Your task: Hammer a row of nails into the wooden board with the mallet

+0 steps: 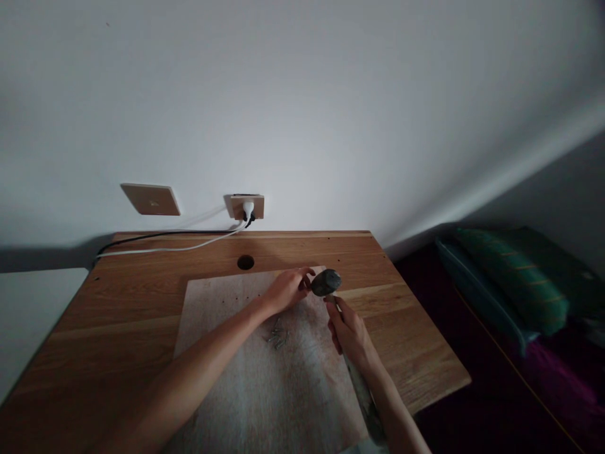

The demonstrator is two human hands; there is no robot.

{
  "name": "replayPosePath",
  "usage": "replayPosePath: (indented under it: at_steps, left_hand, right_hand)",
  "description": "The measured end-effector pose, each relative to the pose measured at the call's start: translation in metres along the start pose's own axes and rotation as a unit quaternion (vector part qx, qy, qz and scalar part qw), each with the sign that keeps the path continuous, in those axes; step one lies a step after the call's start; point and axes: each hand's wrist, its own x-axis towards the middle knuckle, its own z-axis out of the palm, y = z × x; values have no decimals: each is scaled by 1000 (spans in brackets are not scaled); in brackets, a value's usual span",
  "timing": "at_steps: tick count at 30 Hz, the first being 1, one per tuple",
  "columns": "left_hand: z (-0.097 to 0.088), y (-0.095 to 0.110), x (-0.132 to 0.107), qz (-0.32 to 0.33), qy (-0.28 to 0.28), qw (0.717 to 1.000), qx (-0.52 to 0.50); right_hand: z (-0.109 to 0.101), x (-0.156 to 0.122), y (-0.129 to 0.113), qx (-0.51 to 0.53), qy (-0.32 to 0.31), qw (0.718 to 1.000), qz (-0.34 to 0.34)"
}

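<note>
My right hand (348, 331) is wrapped round the handle of a hammer (326, 282), whose dark head is up at the far right part of a pale wooden board (227, 372). Close beside that head, my left hand (289, 289) has its thumb and fingers drawn together in a pinch over the board. Whatever sits between those fingertips is hidden or too small to make out. A small heap of metal nails (278, 335) lies on the board, nearer to me than the left hand. Several small dark dots run in a row left of that hand.
The board rests on a wooden desk (401, 315) against a white wall. A round hole (246, 261) is cut in the desktop. Black and white cables (179, 248) trail along its back edge to a wall socket (247, 208). Cushions (515, 277) lie off to the right.
</note>
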Motion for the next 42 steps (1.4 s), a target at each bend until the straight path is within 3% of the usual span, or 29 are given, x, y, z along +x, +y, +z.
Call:
replayPosePath:
  at_steps: [9, 17, 24, 31, 36, 42]
  left_hand:
    - [2, -1, 1, -16, 6, 1000, -2]
    - [2, 1, 1, -17, 4, 1000, 18]
    - [3, -2, 0, -5, 3, 1000, 17]
    - [4, -2, 1, 2, 30, 1000, 6]
    - [1, -1, 0, -18, -5, 1000, 14]
    - [2, 1, 1, -32, -3, 999, 13]
  right_hand:
    - [1, -5, -3, -82, 46, 994, -62]
    - [-4, -5, -9, -88, 37, 995, -42]
    - [2, -6, -9, -89, 35, 993, -69]
    - [-3, -15, -19, -54, 56, 995, -65]
    - [4, -6, -9, -67, 26, 997, -28]
    - [-7, -11, -9, -42, 49, 998, -26]
